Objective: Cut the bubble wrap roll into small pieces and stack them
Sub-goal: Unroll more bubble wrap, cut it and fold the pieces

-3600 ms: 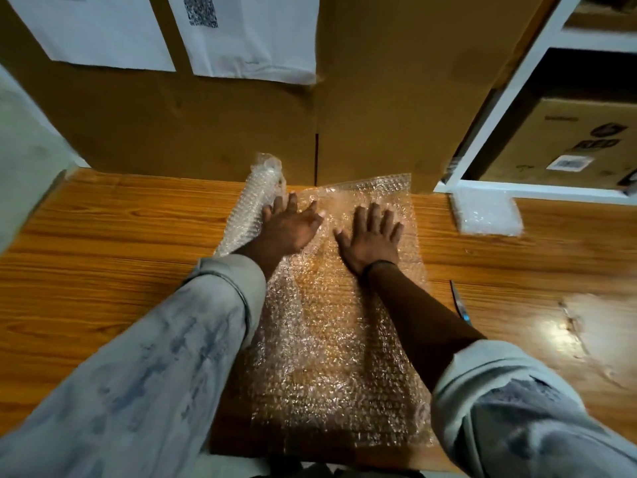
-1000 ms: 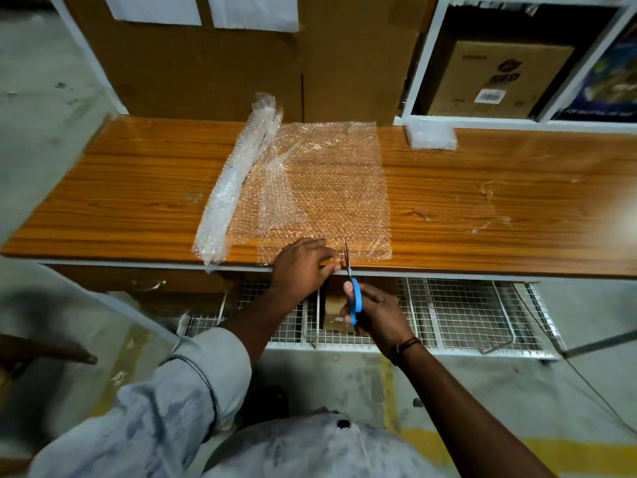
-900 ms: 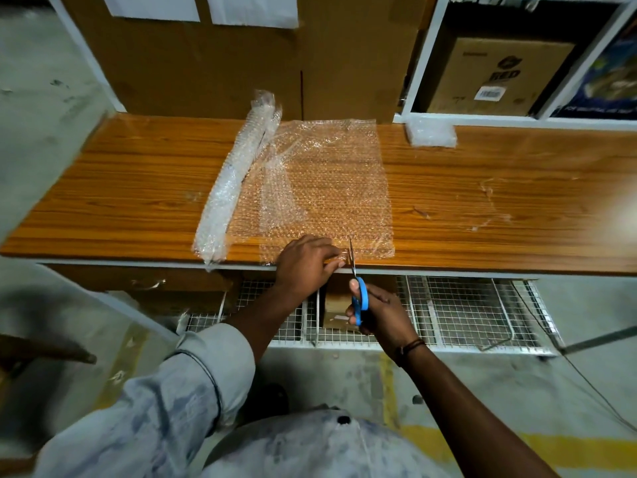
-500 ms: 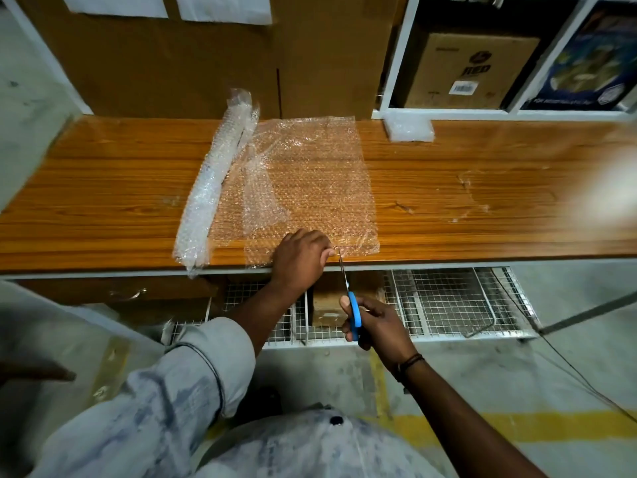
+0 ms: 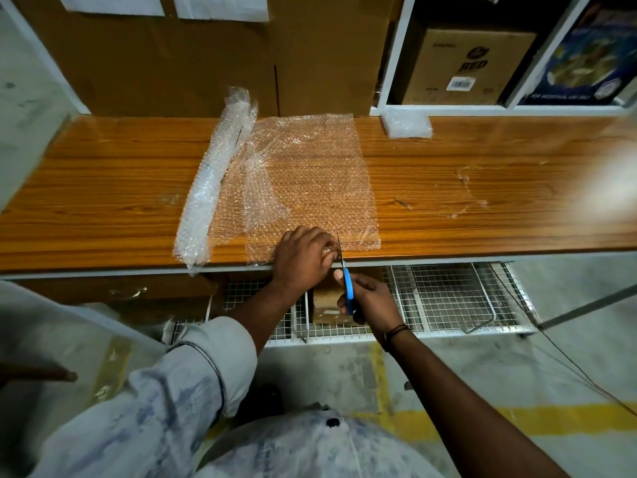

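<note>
A clear bubble wrap roll (image 5: 215, 174) lies on the wooden table (image 5: 103, 188), with its unrolled sheet (image 5: 310, 181) spread flat to the right. My left hand (image 5: 303, 260) grips the sheet's near edge at the table front. My right hand (image 5: 368, 301) holds blue-handled scissors (image 5: 347, 288) below the table edge, the blades pointing up into the sheet's near edge beside my left fingers. A small stack of cut pieces (image 5: 408, 123) sits at the table's back, right of the sheet.
Large cardboard boxes (image 5: 206, 63) stand behind the table. White shelving (image 5: 396, 63) at the back right holds a brown carton (image 5: 472, 63). A wire mesh shelf (image 5: 448, 298) runs under the table. A yellow line (image 5: 517, 422) marks the concrete floor.
Both hands left the flat sheet; the right one took up the scissors. In the last second the blades have stayed at the sheet's near edge while my view shifted slightly.
</note>
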A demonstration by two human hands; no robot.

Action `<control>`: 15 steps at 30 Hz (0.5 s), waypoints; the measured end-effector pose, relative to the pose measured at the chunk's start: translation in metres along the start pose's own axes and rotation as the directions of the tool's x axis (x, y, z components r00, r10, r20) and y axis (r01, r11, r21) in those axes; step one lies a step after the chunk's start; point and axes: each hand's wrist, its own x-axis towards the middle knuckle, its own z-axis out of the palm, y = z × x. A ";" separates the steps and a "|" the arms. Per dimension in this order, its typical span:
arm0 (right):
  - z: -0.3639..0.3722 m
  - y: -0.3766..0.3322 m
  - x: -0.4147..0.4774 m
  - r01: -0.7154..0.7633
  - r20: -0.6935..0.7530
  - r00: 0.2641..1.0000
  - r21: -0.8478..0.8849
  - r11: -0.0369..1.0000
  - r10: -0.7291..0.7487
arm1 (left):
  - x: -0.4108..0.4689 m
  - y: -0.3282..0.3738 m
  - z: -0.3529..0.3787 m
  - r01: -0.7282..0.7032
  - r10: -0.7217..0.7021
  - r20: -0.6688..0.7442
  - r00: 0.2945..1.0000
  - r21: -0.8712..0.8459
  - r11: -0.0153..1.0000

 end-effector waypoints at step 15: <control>0.005 -0.009 0.009 0.030 -0.078 0.996 -0.074 0.997 -0.036 | 0.005 0.001 -0.002 -0.073 0.077 -0.073 0.994 0.056 0.996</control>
